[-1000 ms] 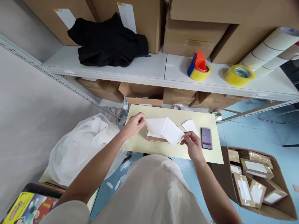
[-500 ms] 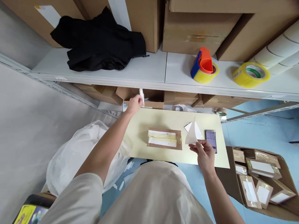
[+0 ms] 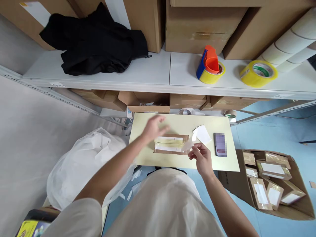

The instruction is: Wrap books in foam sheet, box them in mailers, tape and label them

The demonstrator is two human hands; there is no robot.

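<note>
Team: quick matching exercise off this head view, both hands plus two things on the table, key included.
Column 1
1. Left hand
2. Right hand
3. Brown carton
4. Phone

Column 2
A. Lying toward the right end of the table
B. Open and motion-blurred
C. Pinching a thin white sheet
D. Closed, with yellowish tape along its top

Pairs: 1-B; 2-C; 3-D; 4-A
</note>
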